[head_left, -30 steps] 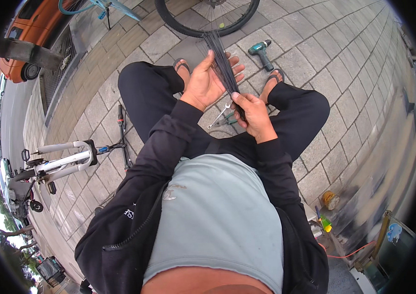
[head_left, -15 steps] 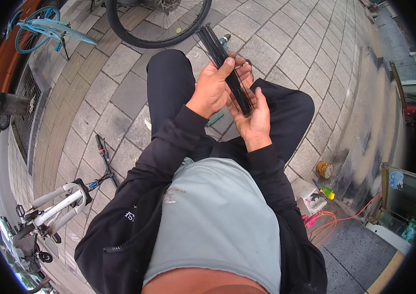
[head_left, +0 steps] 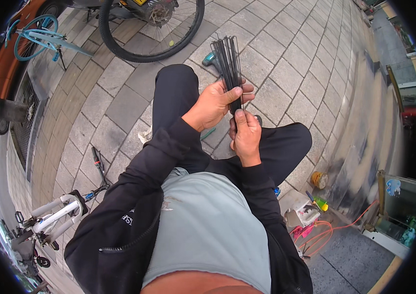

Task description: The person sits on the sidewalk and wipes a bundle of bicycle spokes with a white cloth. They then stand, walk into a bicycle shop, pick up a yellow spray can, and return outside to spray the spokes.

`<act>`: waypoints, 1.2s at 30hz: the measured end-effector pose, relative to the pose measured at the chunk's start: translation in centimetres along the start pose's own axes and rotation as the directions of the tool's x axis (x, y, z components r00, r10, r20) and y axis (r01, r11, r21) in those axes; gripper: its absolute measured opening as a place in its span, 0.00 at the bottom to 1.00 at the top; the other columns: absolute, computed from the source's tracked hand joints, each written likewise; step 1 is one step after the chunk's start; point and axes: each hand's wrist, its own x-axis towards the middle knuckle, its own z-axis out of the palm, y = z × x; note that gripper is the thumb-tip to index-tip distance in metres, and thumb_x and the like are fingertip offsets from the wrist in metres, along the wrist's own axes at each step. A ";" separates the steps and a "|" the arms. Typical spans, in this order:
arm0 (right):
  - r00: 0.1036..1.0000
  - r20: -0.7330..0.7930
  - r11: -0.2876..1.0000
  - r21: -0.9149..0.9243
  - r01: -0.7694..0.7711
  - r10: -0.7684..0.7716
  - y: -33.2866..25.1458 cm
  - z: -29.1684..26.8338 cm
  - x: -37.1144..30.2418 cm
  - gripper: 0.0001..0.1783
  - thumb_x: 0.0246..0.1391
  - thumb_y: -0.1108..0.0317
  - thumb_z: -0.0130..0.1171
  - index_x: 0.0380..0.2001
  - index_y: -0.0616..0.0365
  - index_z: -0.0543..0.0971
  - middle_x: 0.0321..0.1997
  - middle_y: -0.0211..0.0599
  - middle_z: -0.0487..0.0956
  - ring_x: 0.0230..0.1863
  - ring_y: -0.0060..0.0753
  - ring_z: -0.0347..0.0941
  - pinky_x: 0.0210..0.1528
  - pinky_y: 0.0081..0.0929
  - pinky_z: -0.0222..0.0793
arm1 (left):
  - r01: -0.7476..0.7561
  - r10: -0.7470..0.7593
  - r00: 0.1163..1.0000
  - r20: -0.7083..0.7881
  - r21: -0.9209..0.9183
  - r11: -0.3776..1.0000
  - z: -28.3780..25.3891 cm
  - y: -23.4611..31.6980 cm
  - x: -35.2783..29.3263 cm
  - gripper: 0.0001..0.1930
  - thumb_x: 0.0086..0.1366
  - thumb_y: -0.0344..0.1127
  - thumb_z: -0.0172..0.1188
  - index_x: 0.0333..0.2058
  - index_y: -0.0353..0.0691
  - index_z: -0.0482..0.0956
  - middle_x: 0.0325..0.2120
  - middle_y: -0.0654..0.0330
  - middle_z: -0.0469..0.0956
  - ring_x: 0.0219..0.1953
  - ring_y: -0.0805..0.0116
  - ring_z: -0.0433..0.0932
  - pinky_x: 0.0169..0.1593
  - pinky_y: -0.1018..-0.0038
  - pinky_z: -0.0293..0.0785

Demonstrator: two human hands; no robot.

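A bundle of thin black bicycle spokes [head_left: 227,61] stands out away from me above my folded legs, its far ends fanned apart. My left hand [head_left: 211,105] is closed round the middle of the bundle, thumb on top. Just below it, my right hand [head_left: 247,137] grips the near end between thumb and fingers. Beyond the spokes, partly covered by them, a teal and black tool [head_left: 210,59] lies on the paving. A small green stick-like item [head_left: 208,133] is on the ground between my legs.
A bicycle wheel [head_left: 119,52] is just ahead. On the left are a light blue bicycle [head_left: 46,30], a white bicycle fork [head_left: 57,215] and a long black tool [head_left: 98,164]. At right sit a yellowish jar [head_left: 319,180], a white box [head_left: 293,203] and an orange cable [head_left: 317,236].
The spokes have swung more upright and their far ends have spread. My right hand has turned over and closed on the near end, where it lay open beneath them before.
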 end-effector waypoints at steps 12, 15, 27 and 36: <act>1.000 -0.005 1.000 -0.012 -0.023 0.023 0.0 -0.5 0.0 0.21 0.78 0.55 0.49 0.30 0.56 0.72 0.20 0.25 0.69 0.15 0.13 0.59 0.16 0.17 0.53 | -0.024 0.019 0.999 0.040 0.127 0.992 0.0 -2.7 -1.3 0.18 0.80 0.36 0.52 0.62 0.34 0.70 0.59 0.48 0.77 0.62 0.58 0.77 0.67 0.59 0.74; 0.999 -0.003 0.997 -0.065 0.053 -0.053 1.1 0.6 -0.4 0.20 0.79 0.57 0.46 0.32 0.55 0.72 0.18 0.21 0.66 0.15 0.12 0.57 0.17 0.18 0.53 | 0.009 -0.004 0.999 -0.036 0.152 0.988 -1.1 -4.6 -1.6 0.20 0.81 0.40 0.52 0.62 0.32 0.70 0.51 0.50 0.81 0.55 0.61 0.81 0.58 0.65 0.79; 0.991 0.098 0.921 -0.370 0.124 -0.094 -8.2 -6.7 5.3 0.27 0.73 0.52 0.56 0.60 0.66 0.78 0.54 0.44 0.85 0.50 0.29 0.82 0.47 0.26 0.75 | 0.040 -0.032 0.999 -0.035 0.265 0.964 -1.7 -5.2 -4.2 0.19 0.81 0.42 0.53 0.57 0.31 0.74 0.34 0.63 0.79 0.35 0.73 0.82 0.42 0.72 0.84; 0.866 0.499 0.751 -0.584 0.307 0.034 -15.2 -1.4 12.8 0.31 0.76 0.44 0.48 0.63 0.59 0.79 0.59 0.34 0.84 0.57 0.26 0.76 0.57 0.30 0.71 | 0.122 -0.128 0.992 0.004 0.290 0.949 -1.2 -5.9 -5.4 0.17 0.81 0.41 0.53 0.57 0.33 0.75 0.34 0.62 0.80 0.33 0.72 0.83 0.40 0.72 0.84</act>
